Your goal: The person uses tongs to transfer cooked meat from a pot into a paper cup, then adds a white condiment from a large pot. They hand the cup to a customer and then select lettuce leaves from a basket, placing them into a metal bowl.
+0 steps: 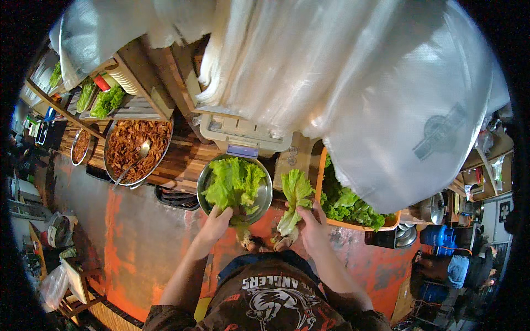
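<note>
In front of me a round metal bowl (268,194) holds green lettuce leaves (232,180). My left hand (217,223) is at the bowl's near edge, its fingers pinched on the lower end of a leaf that lies over the bowl. To the right of the bowl, my right hand (314,223) grips a single lettuce leaf (296,192) upright, with its pale stem end pointing down toward me. Close beyond that hand stands an orange crate (352,226) filled with more lettuce (345,202). White plastic sheeting (385,124) covers part of the crate.
A wooden counter (188,159) runs across, bearing a large pan of reddish-brown shredded food (136,145) with a spoon (144,149). A lidded plastic box (244,132) stands behind the bowl. Blue gas cylinders (441,240) and a person (457,269) are at right.
</note>
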Motion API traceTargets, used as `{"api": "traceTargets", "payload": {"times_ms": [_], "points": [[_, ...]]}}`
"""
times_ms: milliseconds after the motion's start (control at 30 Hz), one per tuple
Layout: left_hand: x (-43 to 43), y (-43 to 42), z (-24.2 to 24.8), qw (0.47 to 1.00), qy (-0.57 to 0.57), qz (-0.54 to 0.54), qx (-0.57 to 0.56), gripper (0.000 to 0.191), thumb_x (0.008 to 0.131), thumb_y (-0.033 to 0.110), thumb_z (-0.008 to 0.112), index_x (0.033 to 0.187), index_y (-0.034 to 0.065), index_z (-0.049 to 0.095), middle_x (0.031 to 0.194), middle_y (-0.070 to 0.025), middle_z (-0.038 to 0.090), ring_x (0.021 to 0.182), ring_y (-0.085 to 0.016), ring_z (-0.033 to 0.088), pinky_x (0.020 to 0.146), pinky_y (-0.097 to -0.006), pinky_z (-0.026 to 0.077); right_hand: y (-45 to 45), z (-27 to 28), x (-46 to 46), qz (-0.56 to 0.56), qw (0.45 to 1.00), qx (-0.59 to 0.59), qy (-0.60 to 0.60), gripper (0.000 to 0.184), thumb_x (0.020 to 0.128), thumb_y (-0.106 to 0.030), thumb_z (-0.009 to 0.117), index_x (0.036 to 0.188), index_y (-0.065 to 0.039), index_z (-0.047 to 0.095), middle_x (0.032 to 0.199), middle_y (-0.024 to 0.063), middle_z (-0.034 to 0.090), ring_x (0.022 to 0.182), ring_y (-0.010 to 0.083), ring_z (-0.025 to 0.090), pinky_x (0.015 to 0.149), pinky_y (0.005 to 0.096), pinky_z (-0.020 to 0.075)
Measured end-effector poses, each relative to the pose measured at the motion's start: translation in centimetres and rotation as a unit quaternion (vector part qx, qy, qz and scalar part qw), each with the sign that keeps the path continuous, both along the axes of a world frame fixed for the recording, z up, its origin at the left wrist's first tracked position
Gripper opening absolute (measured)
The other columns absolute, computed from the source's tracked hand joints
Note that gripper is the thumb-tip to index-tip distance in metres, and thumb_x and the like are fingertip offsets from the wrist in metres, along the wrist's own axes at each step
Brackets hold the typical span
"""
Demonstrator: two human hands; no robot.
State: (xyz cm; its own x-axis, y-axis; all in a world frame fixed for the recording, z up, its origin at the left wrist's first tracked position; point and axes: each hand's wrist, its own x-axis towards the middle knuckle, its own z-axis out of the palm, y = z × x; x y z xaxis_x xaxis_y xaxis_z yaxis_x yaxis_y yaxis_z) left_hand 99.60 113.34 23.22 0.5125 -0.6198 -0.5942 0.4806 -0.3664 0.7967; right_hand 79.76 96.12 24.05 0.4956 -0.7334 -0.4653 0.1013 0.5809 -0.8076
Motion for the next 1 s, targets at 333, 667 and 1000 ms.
{"api": "traceTargets", "payload": {"times_ms": [333, 667, 1000], "points": [[-10.0, -6.3, 3.1, 0.897, -0.379, -0.226, -0.014, 0.093, 0.086, 0.01, 0.071, 0.157, -0.0055, 0.014, 0.154, -0.0335, 0.031, 0.146, -0.047, 0.03, 0.118, -0.0469, 0.032, -1.0, 0.2, -4.0, 0.314, 0.924, -0.14, 0.17, 0.042, 0.099, -0.031, 0.063, 0.128, -0.002, 0.058, 0.119, 0.0068, 0.065, 0.102, 0.0169, 0.06, 0.091, 0.0308, 0.0483], [-20.1, 0.0, -4.0, 0.941, -0.333, -0.011, 0.055, 0.049, 0.089, 0.012, 0.066, 0.136, 0.0061, 0.054, 0.13, -0.0186, 0.063, 0.116, -0.035, 0.064, 0.093, -0.0461, 0.054, -5.1, -3.3, -7.1, 0.601, 0.784, -0.154, 0.016, 0.041, 0.101, -0.019, 0.062, 0.137, -0.001, 0.053, 0.128, 0.0092, 0.063, 0.114, 0.0188, 0.06, 0.1, 0.0348, 0.0483], [-46.2, 15.1, -4.6, 0.861, -0.221, 0.419, 0.186, 0.051, 0.085, 0.015, 0.07, 0.134, 0.0049, 0.055, 0.115, -0.0172, 0.068, 0.109, -0.032, 0.067, 0.094, -0.0401, 0.053, 8.9, -2.7, -10.6, 0.809, 0.583, -0.072, 0.0, 0.03, 0.103, -0.017, 0.058, 0.13, -0.006, 0.05, 0.104, 0.0097, 0.069, 0.086, 0.0173, 0.067, 0.075, 0.0301, 0.0521]]}}
